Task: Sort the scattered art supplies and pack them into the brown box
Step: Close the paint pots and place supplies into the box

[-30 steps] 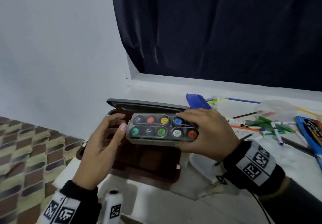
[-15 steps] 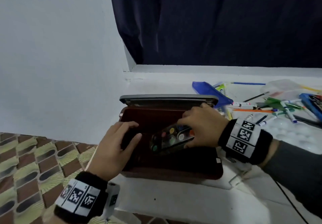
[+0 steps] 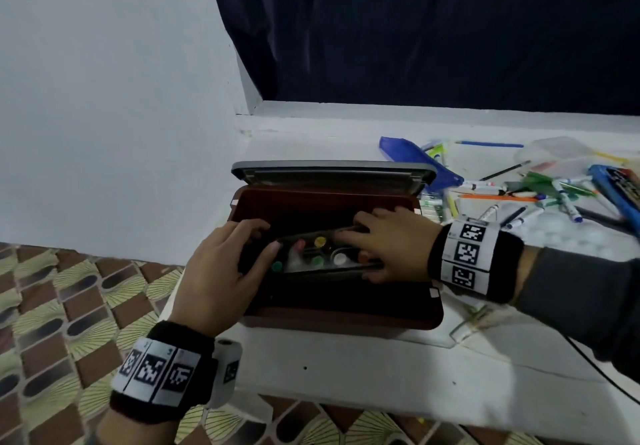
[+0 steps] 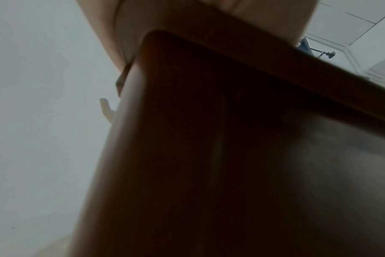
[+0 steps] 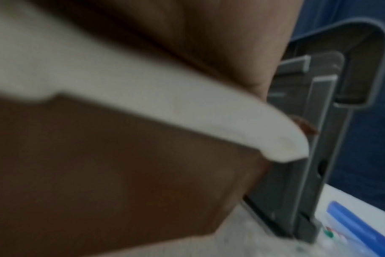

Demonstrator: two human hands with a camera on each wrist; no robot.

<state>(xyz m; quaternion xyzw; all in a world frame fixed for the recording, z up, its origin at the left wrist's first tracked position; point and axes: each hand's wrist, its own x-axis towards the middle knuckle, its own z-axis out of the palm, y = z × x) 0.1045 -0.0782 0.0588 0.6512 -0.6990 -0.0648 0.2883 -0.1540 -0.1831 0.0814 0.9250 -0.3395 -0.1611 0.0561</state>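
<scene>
The brown box (image 3: 346,320) stands open on the white table, its grey lid (image 3: 332,167) raised at the back. Inside it lies a clear paint set (image 3: 318,254) with round coloured pots, tilted with its left end lower. My left hand (image 3: 266,236) holds the set's left end, thumb on its corner. My right hand (image 3: 360,254) grips the right end, fingers over the top and thumb under the near edge. The left wrist view shows only the box's brown wall (image 4: 209,139). The blurred right wrist view shows the box (image 5: 121,165) and the lid (image 5: 319,121).
Several markers and pencils (image 3: 519,202) lie scattered right of the box, with a blue pouch (image 3: 419,160), a clear plastic container (image 3: 554,157) and a blue case (image 3: 620,185). A white wall rises to the left and a dark curtain behind. Patterned floor lies below the table edge.
The paint set has gone from above the box down into it. My left hand, free a second ago, now holds its left end. The right hand kept its grip.
</scene>
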